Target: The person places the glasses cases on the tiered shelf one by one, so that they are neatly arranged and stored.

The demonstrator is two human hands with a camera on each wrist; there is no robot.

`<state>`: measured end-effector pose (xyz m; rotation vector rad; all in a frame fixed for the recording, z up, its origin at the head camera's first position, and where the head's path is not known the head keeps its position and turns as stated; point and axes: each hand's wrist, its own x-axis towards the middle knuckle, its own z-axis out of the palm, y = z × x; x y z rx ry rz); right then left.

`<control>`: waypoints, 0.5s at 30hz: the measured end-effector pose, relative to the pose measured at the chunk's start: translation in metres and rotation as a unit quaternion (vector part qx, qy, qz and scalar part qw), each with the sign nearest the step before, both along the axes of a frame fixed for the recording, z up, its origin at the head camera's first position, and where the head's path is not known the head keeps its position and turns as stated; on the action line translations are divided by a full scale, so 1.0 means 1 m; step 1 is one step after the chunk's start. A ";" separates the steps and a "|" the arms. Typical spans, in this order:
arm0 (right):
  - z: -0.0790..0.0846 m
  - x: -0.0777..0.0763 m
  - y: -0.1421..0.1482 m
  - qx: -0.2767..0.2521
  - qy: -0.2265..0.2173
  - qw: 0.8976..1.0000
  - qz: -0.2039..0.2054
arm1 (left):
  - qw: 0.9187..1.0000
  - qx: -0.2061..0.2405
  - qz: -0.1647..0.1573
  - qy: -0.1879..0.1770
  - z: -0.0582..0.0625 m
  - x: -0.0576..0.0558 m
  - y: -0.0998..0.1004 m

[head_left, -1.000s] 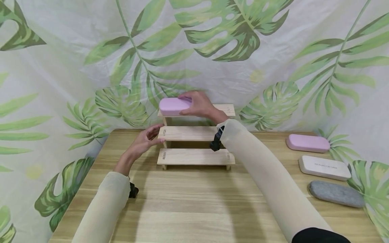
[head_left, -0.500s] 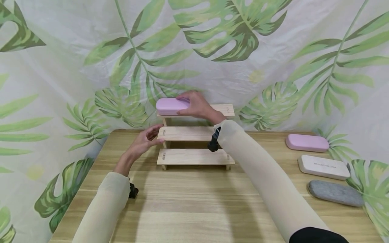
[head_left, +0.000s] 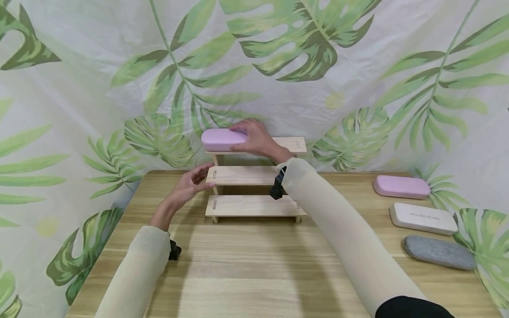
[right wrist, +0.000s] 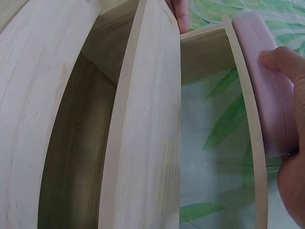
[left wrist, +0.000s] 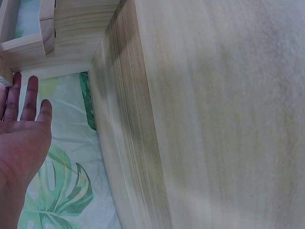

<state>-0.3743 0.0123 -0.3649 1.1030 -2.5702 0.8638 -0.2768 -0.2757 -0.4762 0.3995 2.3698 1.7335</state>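
Pink case (head_left: 218, 140) — nudged left on top shelf (head_left: 291, 143); right grip (head_left: 258, 140) pinching it — left grip (head_left: 188, 184) straight-fingered.

The rack (head_left: 254, 206) is pale, grained wood. On it, a lilac case (head_left: 218, 139); right of the rack, a second lilac case (head_left: 401, 187), white case (head_left: 423, 219) with dark lettering, mottled grey case (head_left: 438, 252). Beneath it, a tan, streaked table (head_left: 238, 274); behind it, white cloth (head_left: 286, 104) with green leaves.

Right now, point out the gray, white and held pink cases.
Gray case (head_left: 438, 252), head view: middle of its top.
White case (head_left: 423, 217), head view: middle of its top.
Held pink case (head_left: 220, 138), head view: uncovered top.
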 end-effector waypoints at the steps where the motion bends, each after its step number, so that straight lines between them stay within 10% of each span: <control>1: 0.000 0.000 -0.001 -0.002 0.000 1.000 0.001 | 1.000 0.000 0.000 0.000 0.000 0.000 0.000; 15: 0.000 0.002 -0.006 -0.020 -0.014 1.000 0.008 | 1.000 -0.008 0.000 -0.005 0.001 0.000 -0.001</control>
